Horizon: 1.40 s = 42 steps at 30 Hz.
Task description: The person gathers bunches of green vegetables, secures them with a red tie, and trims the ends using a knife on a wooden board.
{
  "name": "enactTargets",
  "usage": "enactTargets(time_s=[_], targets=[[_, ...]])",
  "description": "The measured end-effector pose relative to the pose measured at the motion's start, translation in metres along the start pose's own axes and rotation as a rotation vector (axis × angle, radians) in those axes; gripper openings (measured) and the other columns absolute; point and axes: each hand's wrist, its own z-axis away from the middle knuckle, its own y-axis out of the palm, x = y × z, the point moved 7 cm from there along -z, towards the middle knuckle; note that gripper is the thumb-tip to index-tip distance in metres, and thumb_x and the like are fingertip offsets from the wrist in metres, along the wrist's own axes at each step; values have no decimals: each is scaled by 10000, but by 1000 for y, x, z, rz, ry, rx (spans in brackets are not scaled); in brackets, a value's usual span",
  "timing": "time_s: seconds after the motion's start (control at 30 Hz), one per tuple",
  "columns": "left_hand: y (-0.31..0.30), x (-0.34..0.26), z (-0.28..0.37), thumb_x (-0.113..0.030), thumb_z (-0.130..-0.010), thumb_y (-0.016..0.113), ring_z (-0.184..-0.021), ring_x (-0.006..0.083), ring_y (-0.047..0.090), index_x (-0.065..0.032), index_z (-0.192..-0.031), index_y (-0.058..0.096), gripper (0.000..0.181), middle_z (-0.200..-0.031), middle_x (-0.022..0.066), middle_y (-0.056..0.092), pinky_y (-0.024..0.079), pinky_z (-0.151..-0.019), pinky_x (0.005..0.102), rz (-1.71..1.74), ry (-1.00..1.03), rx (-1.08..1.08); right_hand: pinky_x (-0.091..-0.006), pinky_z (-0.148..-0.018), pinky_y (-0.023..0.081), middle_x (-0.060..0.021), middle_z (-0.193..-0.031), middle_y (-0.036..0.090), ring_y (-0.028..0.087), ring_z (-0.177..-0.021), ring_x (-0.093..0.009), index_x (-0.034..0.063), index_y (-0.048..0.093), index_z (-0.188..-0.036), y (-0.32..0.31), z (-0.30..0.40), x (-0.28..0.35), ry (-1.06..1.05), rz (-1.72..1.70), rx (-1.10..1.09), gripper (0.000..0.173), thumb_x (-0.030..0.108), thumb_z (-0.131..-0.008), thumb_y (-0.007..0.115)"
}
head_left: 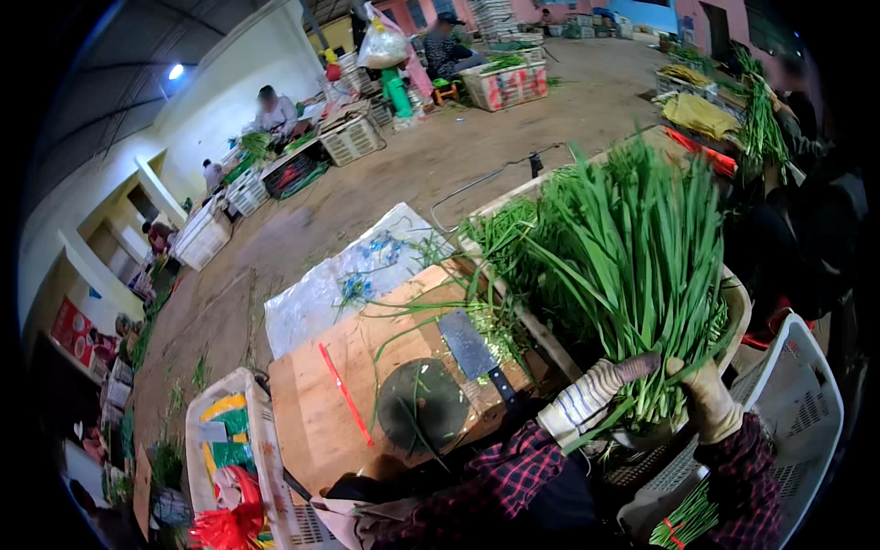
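Both gloved hands grip a large bunch of long, flat-leaved greens (639,261) near its pale stem ends. My left hand (608,388), in a striped knit glove, is on the left side of the stems. Opposite it, my right hand (708,395), in a plain pale glove, clasps the right side. The leaves fan upward over a crate of greens (512,223). A cleaver (471,347) lies on the wooden board (309,385) left of my hands, among cut green bits. Beside it are a dark round disc (423,405) and a red strip (344,392).
A white plastic basket (801,412) stands at right, near a red-banded green bundle (687,515). At lower left, a crate (261,412) holds coloured packets and red plastic. Plastic sheeting (309,309) lies beyond the board. Other people sit among crates; one person (801,117) is at right.
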Motion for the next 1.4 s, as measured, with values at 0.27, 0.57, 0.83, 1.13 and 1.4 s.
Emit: enactTargets(time_s=[0.27, 0.57, 0.83, 1.13, 1.4], targets=[[16, 12, 48, -288, -818, 717, -880, 180, 666, -25, -1172, 588, 460, -1050, 99, 667, 556, -764, 318, 367, -269, 30, -381, -968, 385, -111, -1087, 648, 573, -1050, -217, 24, 595, -1151, -2, 47, -59, 13, 167, 34, 276, 128, -896, 573], [-28, -70, 190, -261, -869, 627, -826, 216, 675, 10, -1193, 561, 427, -1016, 139, 673, 557, -714, 336, 351, -107, -125, -267, -732, 491, -27, -948, 643, 586, -829, -101, 1, 634, -1031, 176, 48, -31, 113, -64, 275, 257, 167, -842, 686], [-158, 73, 313, -204, -869, 634, -1026, 308, 616, -18, -1270, 493, 464, -1173, 184, 597, 526, -857, 492, 773, -146, -439, -307, -947, 399, -86, -1168, 587, 526, -1054, -171, -5, 521, -1247, 266, 62, -251, 481, -19, 693, 550, 378, -874, 648], [-174, 88, 333, -227, -866, 604, -904, 251, 666, 34, -1206, 539, 434, -1078, 164, 652, 555, -806, 389, 642, -181, -453, -314, -904, 420, -74, -1222, 564, 540, -1048, -190, 70, 520, -1294, 259, 81, -260, 650, 101, 841, 620, 457, -834, 671], [-140, 68, 343, -159, -771, 714, -995, 248, 631, -37, -1273, 496, 560, -1130, 119, 631, 537, -842, 378, 623, -395, -487, -388, -882, 513, -100, -1184, 622, 637, -987, -219, 27, 527, -1263, 268, 34, -245, 711, -417, 323, 515, 374, -893, 621]])
